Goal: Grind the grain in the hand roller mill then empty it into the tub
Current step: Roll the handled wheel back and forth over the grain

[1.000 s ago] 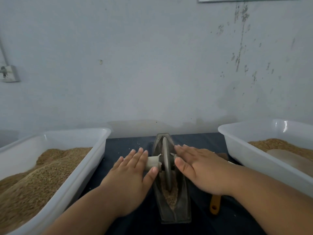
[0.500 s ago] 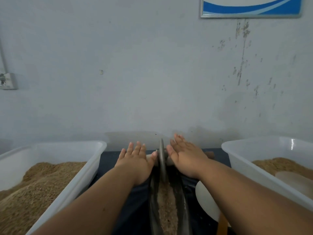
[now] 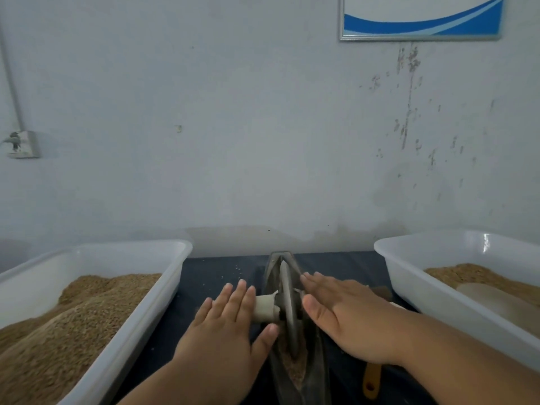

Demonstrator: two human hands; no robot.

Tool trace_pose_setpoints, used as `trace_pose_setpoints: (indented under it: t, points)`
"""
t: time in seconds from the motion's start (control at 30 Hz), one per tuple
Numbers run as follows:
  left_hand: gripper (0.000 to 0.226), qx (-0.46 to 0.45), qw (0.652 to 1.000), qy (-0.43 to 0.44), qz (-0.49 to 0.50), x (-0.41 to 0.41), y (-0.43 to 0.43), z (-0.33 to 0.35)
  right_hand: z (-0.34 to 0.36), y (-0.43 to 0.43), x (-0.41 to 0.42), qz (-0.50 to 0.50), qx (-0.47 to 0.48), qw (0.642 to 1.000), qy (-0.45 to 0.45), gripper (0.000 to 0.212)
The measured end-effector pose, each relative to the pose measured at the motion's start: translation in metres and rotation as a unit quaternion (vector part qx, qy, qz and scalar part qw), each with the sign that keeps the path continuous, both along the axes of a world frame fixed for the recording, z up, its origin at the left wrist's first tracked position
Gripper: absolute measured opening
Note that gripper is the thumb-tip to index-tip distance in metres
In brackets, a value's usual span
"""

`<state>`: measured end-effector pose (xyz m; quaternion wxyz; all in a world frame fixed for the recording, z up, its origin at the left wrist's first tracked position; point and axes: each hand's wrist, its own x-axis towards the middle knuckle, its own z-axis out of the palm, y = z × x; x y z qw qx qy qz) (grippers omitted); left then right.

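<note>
**Dark tabletop, mill set between two tubs, flat palms on the axle**

Head view: a stained pale wall fills the upper frame, with a framed blue-and-white picture at upper right. Low in the frame, the dark tabletop carries the hand roller mill at bottom centre. It sits between a white tub heaped with grain at left and a second tub at right.

The mill's narrow boat-shaped trough has its long axis running from the bottom edge up toward the wall, its pointed far tip near the wall. The wheel stands on edge in it, aligned with that axis. The white axle handle lies crosswise.

The left hand lies flat, fingers straight and together, its palm on the handle and its thumb beside the wheel. The right hand lies equally flat on the other side, covering the axle end there.

Flat palms likely let the axle roll under them while pressing the wheel down. Crushed grain sits in the trough's near end, so grinding seems unfinished. With a tub on each side, tipping out would be a short move.
</note>
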<state>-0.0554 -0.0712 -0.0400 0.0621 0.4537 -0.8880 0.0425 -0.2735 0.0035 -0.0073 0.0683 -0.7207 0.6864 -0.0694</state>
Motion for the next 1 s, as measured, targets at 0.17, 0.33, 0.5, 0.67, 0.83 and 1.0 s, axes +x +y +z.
trace_pose_setpoints:
  t: [0.17,0.33,0.5,0.67,0.83,1.0]
  points:
    - [0.076,-0.005,1.0,-0.018,0.011,-0.013,-0.012,0.003,-0.007,-0.019,-0.008,-0.023,0.002,1.0,-0.003,0.087]
    - [0.075,0.029,0.998,0.0,0.05,-0.051,-0.064,0.013,-0.022,-0.092,-0.03,-0.071,-0.042,0.997,0.015,0.076]
    - [0.076,0.045,0.997,0.003,0.057,-0.071,-0.105,0.028,-0.016,-0.137,-0.043,-0.097,-0.081,0.992,-0.008,0.076]
    - [0.075,0.049,0.998,0.019,0.041,-0.064,-0.112,0.02,-0.015,-0.129,-0.037,-0.094,-0.079,0.992,-0.004,0.078]
    - [0.076,0.063,0.997,0.034,0.006,-0.036,-0.069,0.006,-0.007,-0.082,-0.017,-0.057,-0.066,0.996,0.017,0.075]
    - [0.076,0.008,1.0,0.02,0.007,-0.009,-0.014,0.0,-0.001,-0.022,-0.002,-0.015,-0.03,0.999,0.017,0.093]
